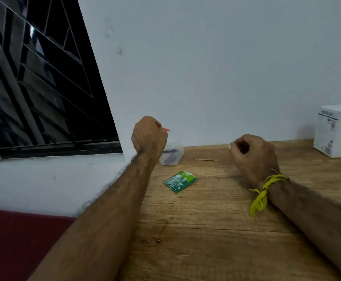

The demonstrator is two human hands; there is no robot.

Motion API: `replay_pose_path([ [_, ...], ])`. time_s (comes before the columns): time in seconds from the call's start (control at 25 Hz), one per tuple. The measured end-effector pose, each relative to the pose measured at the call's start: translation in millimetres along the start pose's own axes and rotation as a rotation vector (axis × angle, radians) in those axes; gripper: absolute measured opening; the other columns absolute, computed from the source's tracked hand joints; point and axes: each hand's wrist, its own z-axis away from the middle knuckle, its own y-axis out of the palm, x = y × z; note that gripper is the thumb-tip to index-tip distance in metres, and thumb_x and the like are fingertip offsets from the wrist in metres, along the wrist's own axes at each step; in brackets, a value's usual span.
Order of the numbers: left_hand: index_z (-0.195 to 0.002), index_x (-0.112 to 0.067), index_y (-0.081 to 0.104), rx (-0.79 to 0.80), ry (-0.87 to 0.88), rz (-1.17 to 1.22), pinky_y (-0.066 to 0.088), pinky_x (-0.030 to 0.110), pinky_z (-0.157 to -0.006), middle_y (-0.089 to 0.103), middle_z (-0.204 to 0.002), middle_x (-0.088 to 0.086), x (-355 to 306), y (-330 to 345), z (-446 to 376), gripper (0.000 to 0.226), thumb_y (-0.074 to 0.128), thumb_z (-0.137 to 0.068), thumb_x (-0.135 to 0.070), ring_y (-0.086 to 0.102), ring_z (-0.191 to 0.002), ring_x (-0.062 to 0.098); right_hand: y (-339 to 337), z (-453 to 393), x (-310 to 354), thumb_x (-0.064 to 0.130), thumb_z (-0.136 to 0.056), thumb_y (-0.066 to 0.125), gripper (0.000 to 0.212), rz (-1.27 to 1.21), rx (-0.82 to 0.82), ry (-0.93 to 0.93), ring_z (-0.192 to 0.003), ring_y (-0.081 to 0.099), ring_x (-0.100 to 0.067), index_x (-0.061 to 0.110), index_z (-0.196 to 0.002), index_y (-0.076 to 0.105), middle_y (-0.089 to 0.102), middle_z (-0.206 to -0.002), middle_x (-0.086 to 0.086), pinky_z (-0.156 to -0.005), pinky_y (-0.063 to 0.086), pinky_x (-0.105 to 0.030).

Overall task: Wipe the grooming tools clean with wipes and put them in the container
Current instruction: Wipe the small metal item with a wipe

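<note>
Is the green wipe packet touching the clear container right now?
Apart. The head view shows bare wooden table between the green wipe packet and the clear container behind it.

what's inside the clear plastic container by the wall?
The clear plastic container holds at least one dark, slim tool, lying slanted. Its left part is hidden behind the left hand, which grips a red-tipped tool, so the count is unclear.

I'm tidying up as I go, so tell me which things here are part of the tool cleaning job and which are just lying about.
For the job:
- red tool, gripped in the left hand
- small white wipe piece, pinched by the right hand
- clear container, dark tools already inside
- green wipe sachet, torn open
- thin stick, possibly a tool

Lying about:
- white box
</note>
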Motion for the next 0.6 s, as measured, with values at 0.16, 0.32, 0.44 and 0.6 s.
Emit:
replay_pose_path([
  [0.16, -0.088, -0.018, 0.075, 0.124, -0.06, -0.16, 0.055, 0.037, -0.085, 0.074, -0.088, -0.003, -3, 20, -8, 0.014, 0.075, -0.075, -0.021, 0.068, -0.088, 0.022, 0, -2, -4, 0.029, -0.083, 0.069, 0.012, -0.031, 0.02, 0.035, -0.075, 0.065, -0.018, 0.021, -0.074, 0.067, 0.068, -0.074, 0.006, -0.075, 0.056, -0.042],
  [0.32, -0.087, -0.019, 0.076, 0.065, -0.081, -0.189, 0.036, 0.035, -0.081, 0.074, -0.086, -0.003, 9, 40, -7, 0.015, 0.069, -0.078, -0.029, 0.063, -0.091, 0.021, 1, -3, -7, 0.027, -0.083, 0.07, 0.012, -0.052, 0.055, 0.062, -0.075, 0.065, -0.018, 0.021, -0.073, 0.068, 0.068, -0.072, 0.007, -0.075, 0.056, -0.041],
  [0.44, -0.084, -0.018, 0.076, 0.055, -0.085, -0.205, 0.034, 0.037, -0.082, 0.074, -0.086, -0.001, 14, 45, -4, 0.015, 0.068, -0.079, -0.03, 0.062, -0.094, 0.023, 1, -5, -7, 0.026, -0.083, 0.071, 0.012, -0.06, 0.056, 0.073, -0.073, 0.065, -0.017, 0.019, -0.072, 0.068, 0.068, -0.07, 0.007, -0.074, 0.056, -0.041],
  [0.6, -0.089, -0.014, 0.068, 0.081, -0.111, -0.205, 0.037, 0.039, -0.086, 0.07, -0.097, 0.005, 2, 36, 4, 0.017, 0.062, -0.084, -0.029, 0.056, -0.104, 0.027, -1, -5, -5, 0.023, -0.083, 0.071, 0.013, -0.069, 0.047, 0.061, -0.071, 0.065, -0.016, 0.017, -0.071, 0.069, 0.068, -0.069, 0.006, -0.073, 0.056, -0.039],
])
